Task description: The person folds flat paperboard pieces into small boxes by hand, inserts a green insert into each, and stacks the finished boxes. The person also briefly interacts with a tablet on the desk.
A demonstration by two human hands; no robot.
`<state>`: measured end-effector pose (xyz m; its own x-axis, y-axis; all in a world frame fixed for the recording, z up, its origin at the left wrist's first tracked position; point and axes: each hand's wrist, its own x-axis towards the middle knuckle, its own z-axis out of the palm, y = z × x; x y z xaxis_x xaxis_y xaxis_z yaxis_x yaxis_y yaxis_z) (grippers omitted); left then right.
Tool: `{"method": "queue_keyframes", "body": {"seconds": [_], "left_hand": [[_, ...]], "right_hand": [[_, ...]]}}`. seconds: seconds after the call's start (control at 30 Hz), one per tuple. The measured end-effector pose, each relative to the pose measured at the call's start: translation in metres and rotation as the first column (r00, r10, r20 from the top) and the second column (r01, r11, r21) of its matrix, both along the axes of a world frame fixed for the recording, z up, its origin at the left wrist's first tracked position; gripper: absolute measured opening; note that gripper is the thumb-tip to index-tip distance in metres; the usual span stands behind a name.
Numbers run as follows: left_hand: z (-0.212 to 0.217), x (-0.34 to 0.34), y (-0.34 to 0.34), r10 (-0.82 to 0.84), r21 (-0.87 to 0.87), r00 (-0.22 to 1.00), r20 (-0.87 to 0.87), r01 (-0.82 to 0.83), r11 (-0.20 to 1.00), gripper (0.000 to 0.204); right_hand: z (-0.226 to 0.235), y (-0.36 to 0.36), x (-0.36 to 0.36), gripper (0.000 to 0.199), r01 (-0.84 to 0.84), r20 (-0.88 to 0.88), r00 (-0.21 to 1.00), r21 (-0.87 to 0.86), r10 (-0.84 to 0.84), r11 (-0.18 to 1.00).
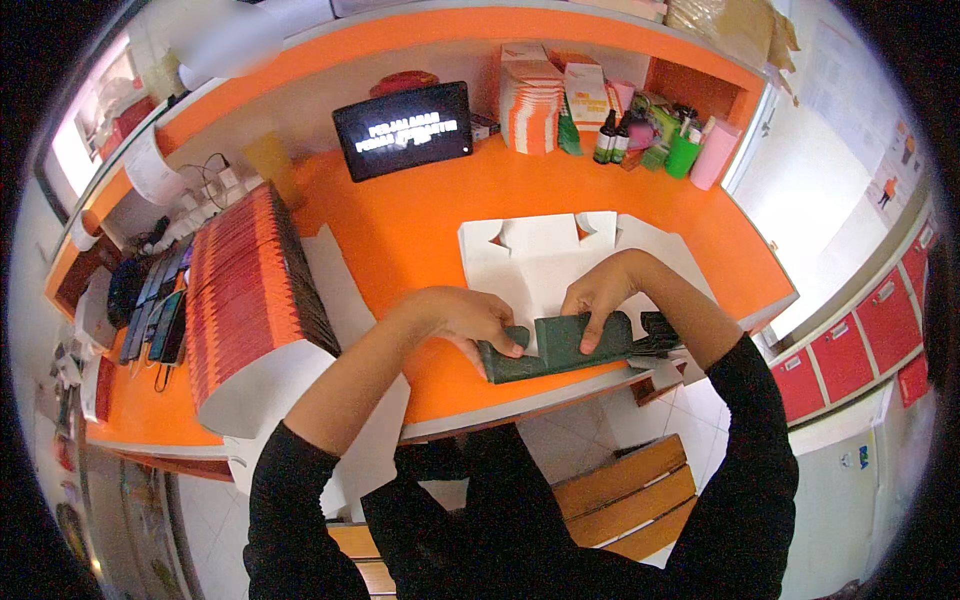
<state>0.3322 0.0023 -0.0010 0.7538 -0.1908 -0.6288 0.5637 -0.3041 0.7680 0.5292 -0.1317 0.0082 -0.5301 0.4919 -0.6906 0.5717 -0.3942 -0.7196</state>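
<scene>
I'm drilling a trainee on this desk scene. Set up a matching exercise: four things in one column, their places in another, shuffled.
Things:
1. dark green folded piece
2. small dark screen
3. long stack of red and orange flat packs
4. green cup

Places:
A. far right of the desk, by a pink container
B. left part of the desk
C. under both hands at the near edge
D. standing at the back, centre

Pairs: 1-C, 2-D, 3-B, 4-A

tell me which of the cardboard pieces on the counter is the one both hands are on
The dark green folded piece at the counter's near edge: the left hand and right hand both grip it. The white flat sheet lies under it, and the orange-edged stack sits untouched at left.
</scene>
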Motion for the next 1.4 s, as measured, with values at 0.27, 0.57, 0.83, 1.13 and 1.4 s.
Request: {"method": "queue_keyframes", "body": {"seconds": [0.27,0.57,0.83,1.13,1.4], "left_hand": [[0.015,-0.044,-0.049,-0.332,0.67,0.805,0.492,-0.107,0.735,0.042],[0.014,-0.032,-0.034,-0.122,0.447,0.907,0.402,-0.078,0.891,0.041],[-0.018,-0.054,-0.124,-0.539,0.758,0.554,0.635,-0.312,0.573,0.054],[-0.019,-0.029,-0.079,-0.595,0.693,0.359,0.719,-0.298,0.656,0.036],[0.061,-0.134,-0.153,-0.051,0.228,0.399,0.915,-0.411,0.883,0.021]], "right_hand": [[0.017,-0.002,-0.014,0.031,-0.085,0.139,0.988,0.073,0.074,0.994],[0.052,-0.047,-0.057,0.02,-0.379,0.657,0.751,0.505,-0.061,0.775],[0.001,-0.128,-0.07,0.044,-0.545,0.715,0.439,0.693,-0.544,0.471],[-0.01,-0.153,-0.12,0.031,-0.336,0.441,0.606,0.896,-0.662,0.29],[-0.025,-0.175,-0.07,0.017,-0.472,0.558,0.075,0.75,-0.826,0.463]]}}
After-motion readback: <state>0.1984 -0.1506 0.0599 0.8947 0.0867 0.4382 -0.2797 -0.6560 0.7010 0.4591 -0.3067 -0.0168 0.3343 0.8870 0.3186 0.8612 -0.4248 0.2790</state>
